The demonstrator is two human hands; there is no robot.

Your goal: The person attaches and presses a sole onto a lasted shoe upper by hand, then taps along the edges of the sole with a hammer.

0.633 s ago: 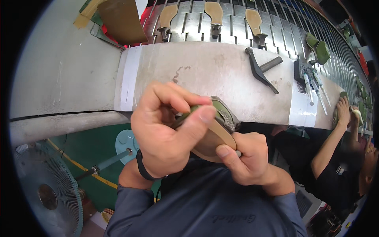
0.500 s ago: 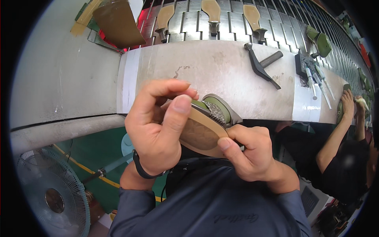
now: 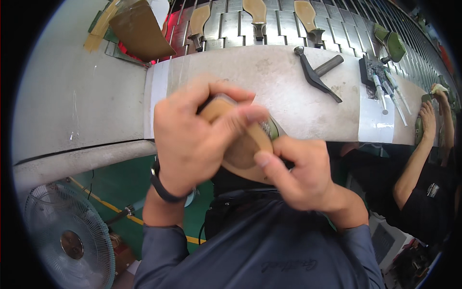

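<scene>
Both my hands hold a shoe last with a tan insole (image 3: 243,139) on its bottom, just in front of the grey workbench (image 3: 269,82). My left hand (image 3: 192,139) wraps over its top and left side, fingers curled across the insole. From the lower right, my right hand (image 3: 298,173) pinches the insole's edge with its thumb on the sole. A little olive green of the last shows between the hands; the remainder of it is hidden.
A dark hammer (image 3: 315,74) lies on the bench to the right, with brushes on a dark pad (image 3: 382,82) beyond. Tan-soled lasts (image 3: 255,12) stand on a slatted conveyor behind. A fan (image 3: 67,241) stands lower left. Another person's arm (image 3: 418,149) works at the right.
My hands have turned the last so that more of the tan insole faces up and less of the green shows. The left fingers have shifted across the insole.
</scene>
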